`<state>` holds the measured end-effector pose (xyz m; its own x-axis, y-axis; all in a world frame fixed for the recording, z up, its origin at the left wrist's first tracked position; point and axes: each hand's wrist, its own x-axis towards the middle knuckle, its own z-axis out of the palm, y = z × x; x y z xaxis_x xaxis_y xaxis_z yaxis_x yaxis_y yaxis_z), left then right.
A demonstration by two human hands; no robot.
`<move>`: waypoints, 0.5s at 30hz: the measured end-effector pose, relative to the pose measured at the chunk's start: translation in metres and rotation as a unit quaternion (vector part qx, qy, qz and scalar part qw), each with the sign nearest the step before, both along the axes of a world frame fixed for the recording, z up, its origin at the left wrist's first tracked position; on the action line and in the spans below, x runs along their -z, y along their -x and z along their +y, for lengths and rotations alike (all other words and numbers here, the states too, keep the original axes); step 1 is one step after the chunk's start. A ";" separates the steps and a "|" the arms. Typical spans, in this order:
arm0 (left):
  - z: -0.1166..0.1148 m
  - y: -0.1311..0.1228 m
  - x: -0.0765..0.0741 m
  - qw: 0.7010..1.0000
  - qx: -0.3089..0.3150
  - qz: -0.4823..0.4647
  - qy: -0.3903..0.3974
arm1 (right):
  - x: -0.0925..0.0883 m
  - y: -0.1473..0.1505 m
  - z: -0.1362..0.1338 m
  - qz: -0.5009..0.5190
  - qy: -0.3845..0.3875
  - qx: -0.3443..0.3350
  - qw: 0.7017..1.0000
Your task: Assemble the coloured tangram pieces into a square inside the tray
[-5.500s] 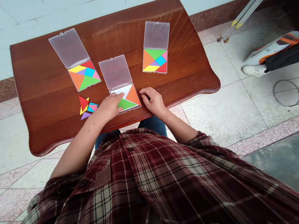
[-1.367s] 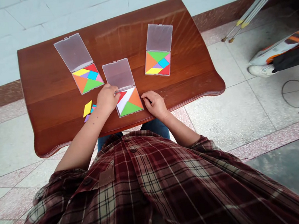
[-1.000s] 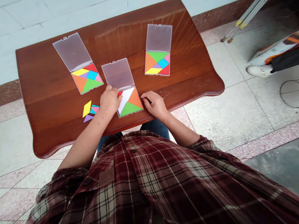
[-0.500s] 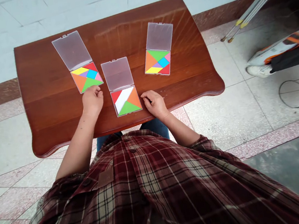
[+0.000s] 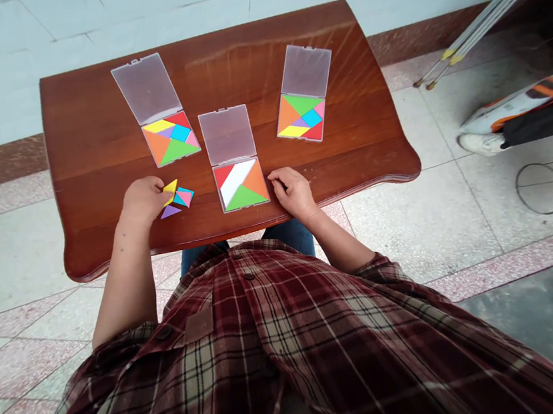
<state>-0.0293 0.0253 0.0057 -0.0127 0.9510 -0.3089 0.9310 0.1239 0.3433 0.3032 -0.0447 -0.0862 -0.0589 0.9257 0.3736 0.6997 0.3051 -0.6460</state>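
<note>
Left hand: the left hand point(image 5: 142, 198) lies on the table point(image 5: 99, 155), left of the middle case, fingers curled around the yellow piece point(image 5: 170, 191); whether the piece is lifted cannot be told.
Loose pieces: the loose pieces point(image 5: 181, 200), blue, pink and purple, lie just beside the yellow one, between the left hand and the middle case.
Right hand: the right hand point(image 5: 295, 191) rests near the front edge, fingers loosely bent, holding nothing, fingertips just beside the middle case's right edge.
Middle case: the middle case point(image 5: 241, 184) sits open near the front edge, part filled with red, orange and green pieces; a white strip of bare tray runs across it. Its clear lid lies flat behind it.
Left case: the left case point(image 5: 171, 139) is open, full of coloured pieces, lid folded back.
Right case: the right case point(image 5: 302, 118) is likewise open and full, well apart from both hands.
Person: seated at the table, in a plaid shirt point(image 5: 284, 354).
</note>
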 end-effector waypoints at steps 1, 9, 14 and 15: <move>0.000 -0.001 0.002 1.000 0.007 0.026 0.005 | 0.000 0.000 0.000 -0.001 -0.002 0.000 1.000; 0.005 -0.006 0.006 0.997 -0.017 0.070 0.031 | 0.001 0.000 0.001 -0.010 -0.018 -0.001 1.000; 0.002 -0.007 0.002 0.997 -0.026 0.066 0.031 | 0.001 0.000 0.002 -0.013 -0.012 0.002 1.000; 0.001 -0.007 0.001 0.998 -0.030 0.055 0.026 | 0.001 0.000 0.002 -0.013 -0.011 0.000 1.000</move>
